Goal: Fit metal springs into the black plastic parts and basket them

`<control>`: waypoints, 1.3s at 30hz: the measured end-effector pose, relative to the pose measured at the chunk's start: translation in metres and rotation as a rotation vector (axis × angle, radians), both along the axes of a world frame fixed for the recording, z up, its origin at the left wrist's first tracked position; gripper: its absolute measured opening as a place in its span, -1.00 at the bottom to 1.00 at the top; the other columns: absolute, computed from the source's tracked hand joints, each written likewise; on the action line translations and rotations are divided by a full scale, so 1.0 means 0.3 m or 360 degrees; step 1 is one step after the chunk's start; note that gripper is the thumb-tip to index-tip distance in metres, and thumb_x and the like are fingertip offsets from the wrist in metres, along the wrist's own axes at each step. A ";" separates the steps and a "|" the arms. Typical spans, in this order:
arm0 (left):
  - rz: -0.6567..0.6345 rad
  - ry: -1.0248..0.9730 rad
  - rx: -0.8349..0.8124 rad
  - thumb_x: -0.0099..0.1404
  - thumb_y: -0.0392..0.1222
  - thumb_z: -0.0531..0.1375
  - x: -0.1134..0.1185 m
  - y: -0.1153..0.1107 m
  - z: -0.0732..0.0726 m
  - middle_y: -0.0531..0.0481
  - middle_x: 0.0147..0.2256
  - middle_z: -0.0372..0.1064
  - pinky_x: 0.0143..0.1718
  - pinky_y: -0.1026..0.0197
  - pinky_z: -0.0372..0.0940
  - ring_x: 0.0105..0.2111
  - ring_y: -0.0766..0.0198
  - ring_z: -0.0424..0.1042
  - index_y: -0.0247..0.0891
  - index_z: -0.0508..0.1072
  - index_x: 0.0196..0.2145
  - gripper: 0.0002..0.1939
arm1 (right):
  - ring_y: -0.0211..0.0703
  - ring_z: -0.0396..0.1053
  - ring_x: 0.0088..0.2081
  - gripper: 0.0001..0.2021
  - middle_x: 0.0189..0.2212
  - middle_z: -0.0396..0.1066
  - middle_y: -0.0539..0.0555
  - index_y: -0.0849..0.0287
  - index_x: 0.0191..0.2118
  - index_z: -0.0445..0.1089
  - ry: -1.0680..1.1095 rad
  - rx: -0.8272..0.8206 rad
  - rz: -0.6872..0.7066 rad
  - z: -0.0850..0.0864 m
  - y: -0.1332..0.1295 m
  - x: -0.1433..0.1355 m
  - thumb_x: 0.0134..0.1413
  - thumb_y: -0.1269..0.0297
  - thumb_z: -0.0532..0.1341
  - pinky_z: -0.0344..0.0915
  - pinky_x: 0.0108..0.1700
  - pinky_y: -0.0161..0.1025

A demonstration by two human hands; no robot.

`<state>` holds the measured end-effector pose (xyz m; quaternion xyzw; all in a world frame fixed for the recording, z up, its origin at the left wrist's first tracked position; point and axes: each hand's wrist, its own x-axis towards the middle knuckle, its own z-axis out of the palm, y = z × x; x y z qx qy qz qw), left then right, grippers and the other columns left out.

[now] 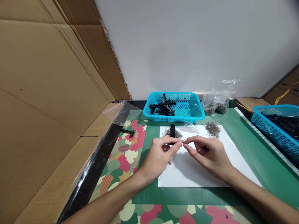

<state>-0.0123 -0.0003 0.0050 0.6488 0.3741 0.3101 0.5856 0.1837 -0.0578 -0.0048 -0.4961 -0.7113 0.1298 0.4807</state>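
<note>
A black part (172,130) seems to be held in the curled left hand (155,158); the right hand (213,155) is pinched nearly closed, its hold unclear. Between the meeting fingertips, a tiny pale piece (182,144) is handled; fine steadiness is called for. Beyond, metal bits (212,128) are heaped on white paper (196,174). No writing can be read.

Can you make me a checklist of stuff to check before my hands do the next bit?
1. Left hand and right hand close together: ok.
2. What the fingertips are pinching is clear: cannot tell, too tiny.
3. White sheet under the hands: ok.
4. Left metal pile apart from right metal pile: ok.
5. No black part left outside the baskets: not ok, a loose black part lies on the left.
</note>
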 end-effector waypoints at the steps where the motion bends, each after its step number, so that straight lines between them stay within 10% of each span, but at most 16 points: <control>1: -0.0030 -0.0014 -0.0005 0.46 0.06 0.24 -0.002 0.000 0.000 0.14 -0.64 0.25 -0.61 0.35 0.09 -0.66 0.44 0.18 -0.32 0.66 -0.01 -0.60 | -0.36 -0.08 -0.62 -0.91 -0.63 -0.06 -0.21 0.20 -0.22 0.56 0.0004 0.0037 -0.0020 0.001 0.000 -0.001 0.30 0.37 0.29 -0.04 -0.57 -0.35; 8: -0.0194 -0.0126 -0.0034 0.53 0.09 0.15 -0.010 0.011 -0.015 -0.05 -0.15 0.44 -0.57 0.36 0.11 -0.55 0.51 0.23 -0.16 0.48 0.24 -0.54 | -0.39 0.00 -0.67 -0.94 -0.69 0.04 -0.22 0.17 -0.26 0.54 -0.0192 0.0439 -0.0194 -0.003 0.000 -0.005 0.25 0.43 0.32 0.03 -0.58 -0.38; 17: -0.0312 -0.0388 -0.0320 0.43 0.08 0.31 -0.014 0.011 -0.028 0.10 -0.32 0.39 -0.55 0.41 0.06 -0.59 0.51 0.13 0.04 -0.04 0.44 -0.19 | -0.41 0.03 -0.70 -0.92 -0.72 0.08 -0.22 0.15 -0.28 0.52 -0.0240 0.0490 -0.0203 -0.006 0.000 -0.012 0.29 0.40 0.29 0.07 -0.60 -0.38; 24: -0.0311 -0.0326 -0.0068 0.33 -0.04 0.42 -0.011 0.021 -0.014 -0.16 -0.12 0.58 -0.16 0.27 0.41 -0.16 0.19 0.54 -0.30 0.62 0.02 -0.61 | -0.41 0.12 -0.70 -0.88 -0.70 0.18 -0.22 0.19 -0.18 0.51 -0.0390 0.0669 -0.0100 -0.007 -0.001 -0.009 0.28 0.53 0.26 0.12 -0.56 -0.36; 39: -0.0277 -0.0150 0.0054 0.34 0.00 0.40 -0.013 0.021 0.006 -0.20 0.00 0.61 0.00 0.12 0.47 0.02 -0.01 0.56 -0.28 0.64 0.08 -0.56 | -0.37 0.27 -0.63 -0.82 -0.56 0.46 -0.11 0.14 -0.19 0.47 -0.0573 0.0532 0.0092 -0.033 -0.009 0.031 0.32 0.57 0.19 0.11 -0.54 -0.28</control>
